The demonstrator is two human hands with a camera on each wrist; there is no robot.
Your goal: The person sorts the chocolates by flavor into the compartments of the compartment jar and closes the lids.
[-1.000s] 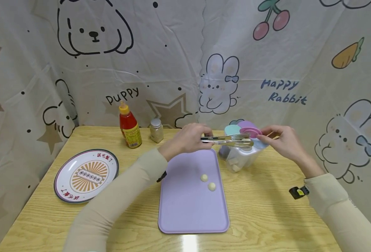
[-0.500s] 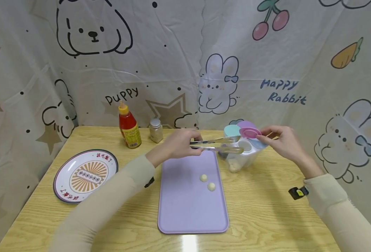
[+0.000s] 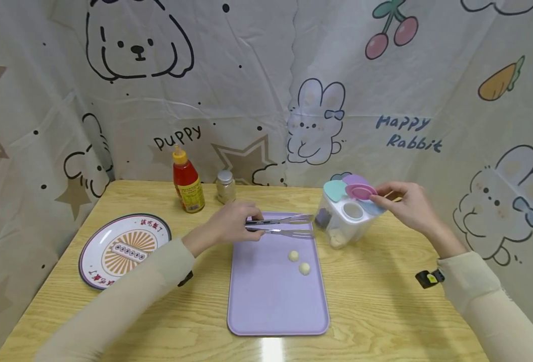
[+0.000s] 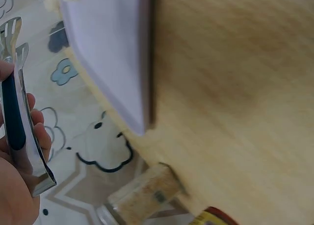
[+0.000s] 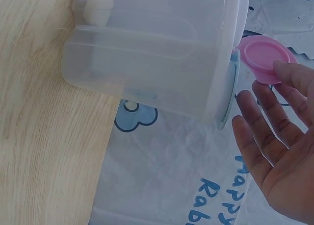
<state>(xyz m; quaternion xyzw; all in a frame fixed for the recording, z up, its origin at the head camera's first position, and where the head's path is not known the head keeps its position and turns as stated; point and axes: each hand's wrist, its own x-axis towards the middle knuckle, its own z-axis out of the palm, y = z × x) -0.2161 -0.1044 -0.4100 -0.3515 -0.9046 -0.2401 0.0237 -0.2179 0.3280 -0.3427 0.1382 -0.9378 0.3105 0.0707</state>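
Observation:
My left hand [image 3: 232, 221] grips a pair of metal tongs [image 3: 293, 233] above the far end of a lilac tray [image 3: 271, 301]. Nothing shows between the tong tips, which stand apart. Two small pale balls [image 3: 304, 268] lie on the tray's right side. To the right is a clear multi-compartment container [image 3: 357, 229] with coloured flip lids; its front round opening is uncovered. My right hand [image 3: 404, 201] pinches the raised pink lid [image 5: 267, 56] between thumb and fingers, its other fingers spread. Pale pieces [image 5: 98, 9] sit inside the container.
A white patterned plate [image 3: 90, 251] stands on the left of the wooden table. Behind it are a red sauce bottle [image 3: 188, 183] with a yellow cap and a small seasoning jar [image 3: 226, 187]. A printed curtain [image 3: 248, 75] hangs along the back.
My left hand has drawn the tongs leftward and toward me, from over the container to over the tray. The right hand keeps the pink lid raised. The balls have not moved.

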